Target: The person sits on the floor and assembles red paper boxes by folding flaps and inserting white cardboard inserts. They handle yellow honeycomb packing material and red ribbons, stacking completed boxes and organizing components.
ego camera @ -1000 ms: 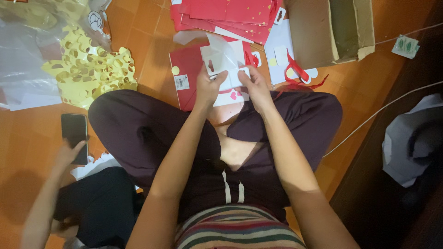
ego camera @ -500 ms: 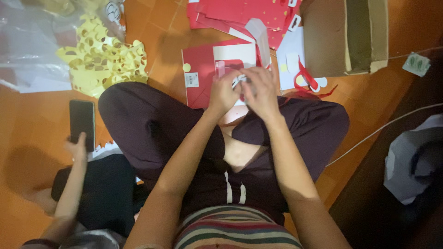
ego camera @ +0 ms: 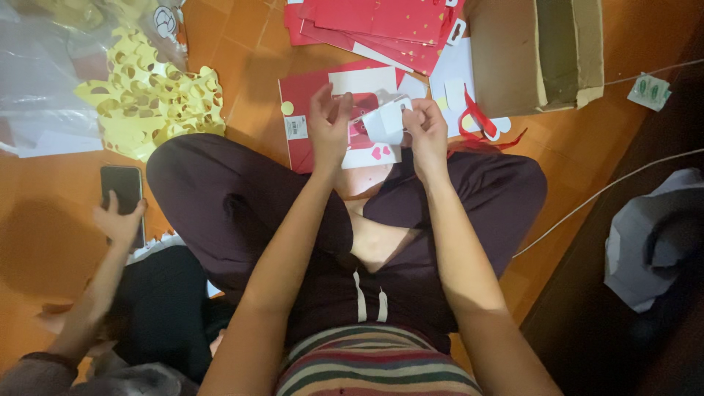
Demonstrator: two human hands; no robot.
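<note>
At centre frame the hands have come apart since a moment ago: the right hand (ego camera: pixel 427 130) now pinches the small white paper piece (ego camera: pixel 384 122), while the left hand (ego camera: pixel 328 125) hovers half-open beside it, holding nothing. The red card (ego camera: pixel 304 103) lies beneath. At upper right, the cardboard box (ego camera: pixel 506 66) shows nothing inside.
</note>
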